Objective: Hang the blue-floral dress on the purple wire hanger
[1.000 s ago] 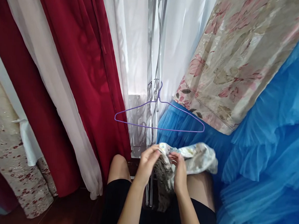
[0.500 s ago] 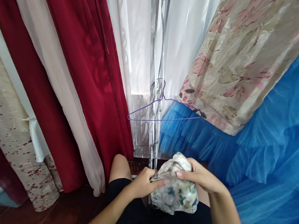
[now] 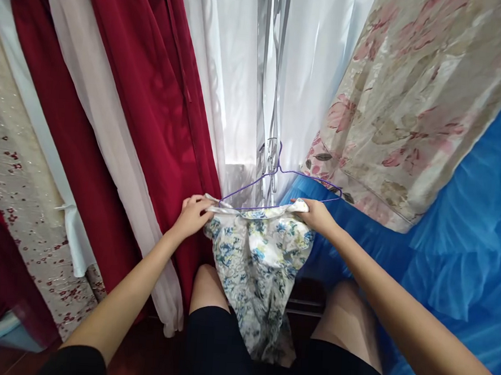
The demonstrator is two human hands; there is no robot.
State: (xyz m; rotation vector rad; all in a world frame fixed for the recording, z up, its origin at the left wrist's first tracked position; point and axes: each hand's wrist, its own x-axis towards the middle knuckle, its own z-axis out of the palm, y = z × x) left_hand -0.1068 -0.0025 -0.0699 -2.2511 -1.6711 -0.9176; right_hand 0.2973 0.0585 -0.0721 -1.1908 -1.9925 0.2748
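Observation:
A white garment with a blue and yellow flower print (image 3: 261,256) hangs spread out between my two hands. My left hand (image 3: 193,215) is closed on its top left corner and my right hand (image 3: 314,214) is closed on its top right corner. The top edge of the garment lies right at the bottom bar of a purple wire hanger (image 3: 282,185). The hanger's hook sits on a shiny metal stand (image 3: 270,87) straight ahead. The garment's lower end drops between my knees.
Dark red dresses (image 3: 145,107) and a pale pink one (image 3: 93,121) hang on the left. A white sheer fabric (image 3: 235,79) hangs behind the stand. A beige floral cloth (image 3: 412,107) and blue tulle (image 3: 454,245) fill the right. The floor is dark wood.
The garment was bunched in both hands over my lap. Both hands have risen and moved apart, and the garment is now spread out at the hanger's bottom bar.

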